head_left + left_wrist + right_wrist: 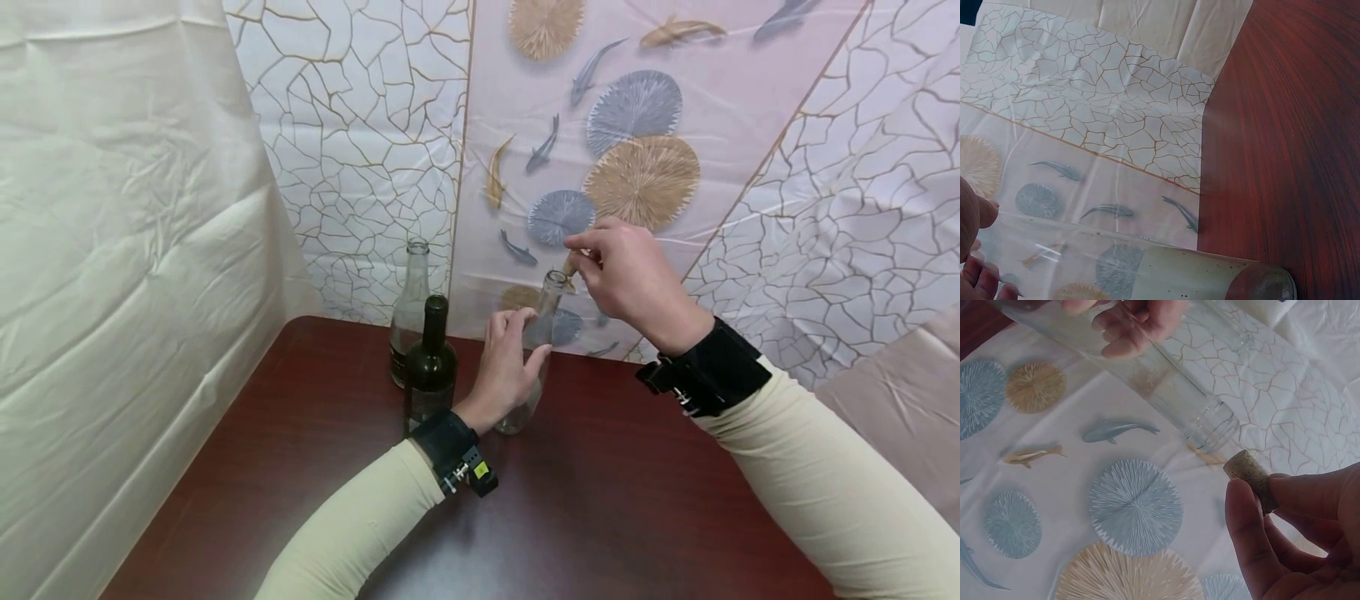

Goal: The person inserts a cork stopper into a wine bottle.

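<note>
A clear glass bottle [531,367] leans to the right, its base near the table's far part. My left hand [507,364] grips it around the body, below the neck; in the left wrist view the bottle [1197,270] lies across the bottom. Between thumb and fingers, my right hand [628,279] pinches a cork [1251,478]. In the right wrist view the cork sits just off the bottle's open mouth [1219,431], apart from it.
A dark green wine bottle [431,367] stands left of my left hand. Behind it is another clear bottle [408,321]. The reddish-brown table [600,500] ends at a patterned cloth backdrop [360,150].
</note>
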A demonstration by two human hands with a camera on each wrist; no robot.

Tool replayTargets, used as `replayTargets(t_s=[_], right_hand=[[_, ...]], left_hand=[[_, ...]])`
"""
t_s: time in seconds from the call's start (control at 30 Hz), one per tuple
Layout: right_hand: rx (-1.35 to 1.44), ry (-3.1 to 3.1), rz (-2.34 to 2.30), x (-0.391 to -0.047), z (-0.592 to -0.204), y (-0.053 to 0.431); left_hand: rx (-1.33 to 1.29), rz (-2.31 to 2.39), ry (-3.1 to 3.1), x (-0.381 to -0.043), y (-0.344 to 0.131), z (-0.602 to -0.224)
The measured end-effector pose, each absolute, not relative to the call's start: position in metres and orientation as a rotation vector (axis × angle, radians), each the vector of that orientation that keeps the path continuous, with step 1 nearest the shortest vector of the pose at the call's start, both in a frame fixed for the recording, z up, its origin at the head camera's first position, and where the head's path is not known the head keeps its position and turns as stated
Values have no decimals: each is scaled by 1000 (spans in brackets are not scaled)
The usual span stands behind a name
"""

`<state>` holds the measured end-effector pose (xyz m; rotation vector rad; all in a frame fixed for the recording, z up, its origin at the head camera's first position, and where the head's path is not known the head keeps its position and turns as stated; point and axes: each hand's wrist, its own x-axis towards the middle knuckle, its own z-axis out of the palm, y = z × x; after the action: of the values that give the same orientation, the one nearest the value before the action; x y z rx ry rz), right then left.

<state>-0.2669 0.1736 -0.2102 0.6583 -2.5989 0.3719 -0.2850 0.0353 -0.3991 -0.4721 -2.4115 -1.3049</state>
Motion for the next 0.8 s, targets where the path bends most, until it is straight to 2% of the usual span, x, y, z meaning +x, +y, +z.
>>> replayTargets(t_s=[0.8], right_hand=[[678, -2660, 329, -276, -221, 164]], left_hand=[[-476, -1332, -2408, -286, 35, -401]])
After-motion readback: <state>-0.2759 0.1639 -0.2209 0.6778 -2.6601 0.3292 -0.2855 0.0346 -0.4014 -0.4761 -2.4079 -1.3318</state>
